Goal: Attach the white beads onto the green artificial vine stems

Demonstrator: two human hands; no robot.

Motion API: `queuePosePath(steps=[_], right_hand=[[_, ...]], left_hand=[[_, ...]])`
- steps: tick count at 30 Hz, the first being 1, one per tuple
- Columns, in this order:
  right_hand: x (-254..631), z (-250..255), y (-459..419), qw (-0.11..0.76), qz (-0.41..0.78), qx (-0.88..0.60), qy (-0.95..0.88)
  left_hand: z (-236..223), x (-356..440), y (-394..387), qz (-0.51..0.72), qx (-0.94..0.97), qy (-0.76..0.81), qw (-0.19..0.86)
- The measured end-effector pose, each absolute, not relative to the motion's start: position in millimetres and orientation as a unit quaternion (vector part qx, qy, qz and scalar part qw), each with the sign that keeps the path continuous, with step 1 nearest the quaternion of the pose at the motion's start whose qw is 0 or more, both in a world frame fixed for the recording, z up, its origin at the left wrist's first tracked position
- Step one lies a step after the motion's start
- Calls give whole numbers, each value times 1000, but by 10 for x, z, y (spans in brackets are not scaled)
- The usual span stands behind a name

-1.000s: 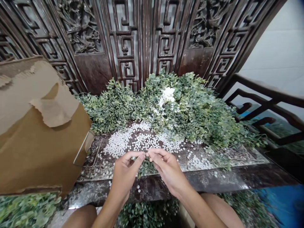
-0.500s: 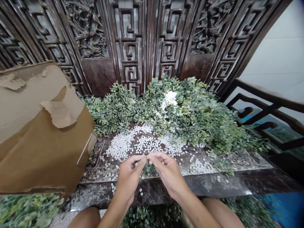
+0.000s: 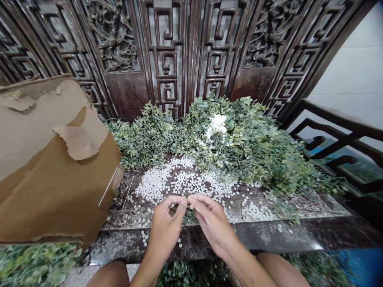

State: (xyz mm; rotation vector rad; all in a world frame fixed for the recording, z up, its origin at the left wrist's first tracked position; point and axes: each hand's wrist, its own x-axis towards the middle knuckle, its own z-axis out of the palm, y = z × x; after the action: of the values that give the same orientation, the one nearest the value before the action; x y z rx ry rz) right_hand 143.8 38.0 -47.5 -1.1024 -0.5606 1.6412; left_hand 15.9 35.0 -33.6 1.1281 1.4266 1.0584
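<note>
My left hand (image 3: 166, 220) and my right hand (image 3: 212, 223) meet fingertip to fingertip above the near part of the dark wooden seat. Both are closed in a pinch on a small green artificial leaf sprig (image 3: 189, 217), whose leaves show between and below the hands. What exactly lies between the fingertips is mostly hidden. Just beyond them, many small white round pieces (image 3: 152, 183) are scattered over the wood. Farther back, a heap of artificial greenery (image 3: 257, 147) carries a clump of the white pieces (image 3: 217, 124) on top.
At the left stands a torn cardboard box (image 3: 60, 179), with a bent thin metal frame (image 3: 104, 191) against its side. A carved wooden backrest (image 3: 191, 59) rises behind the greenery, and a wooden armrest (image 3: 335, 119) is at the right. More greenery (image 3: 38, 263) lies low at the left.
The view has shifted slightly, so the scene sits a little farther right. My hands stay pinched together, their fingertips slightly changed in position around the sprig.
</note>
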Motion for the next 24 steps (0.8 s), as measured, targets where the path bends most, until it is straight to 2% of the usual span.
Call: queuePosePath(steps=[8,24], right_hand=[[1428,-450,383,516,690,-458,-219],[1376,-452,362,528,655,-476,-255]], left_hand=[[-323,148,355,408,488,610,472],[-356,201,331,447,452,609,474]])
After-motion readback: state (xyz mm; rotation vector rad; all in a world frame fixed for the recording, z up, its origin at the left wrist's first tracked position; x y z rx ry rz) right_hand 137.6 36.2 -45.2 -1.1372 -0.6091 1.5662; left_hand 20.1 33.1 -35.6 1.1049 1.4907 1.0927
